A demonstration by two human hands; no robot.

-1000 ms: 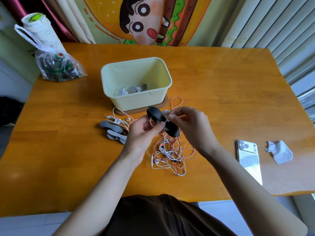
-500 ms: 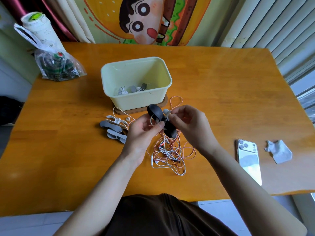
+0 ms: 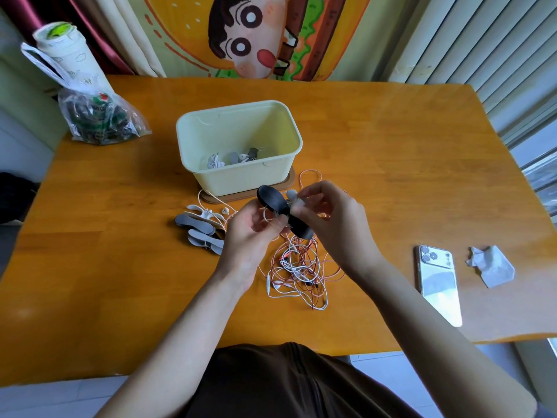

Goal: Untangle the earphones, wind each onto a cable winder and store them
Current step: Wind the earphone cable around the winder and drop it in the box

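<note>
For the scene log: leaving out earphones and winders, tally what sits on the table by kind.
Bin: 1
Board: 1
Bag: 1
Phone: 1
Wrapper: 1
Total: 5
White tube behind bag: base hidden, not counted.

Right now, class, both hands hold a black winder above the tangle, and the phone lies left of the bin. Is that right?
One slip: the head view shows the phone right of the bin, not left. The rest stands: the left hand and right hand hold the black winder above the tangle.
</note>
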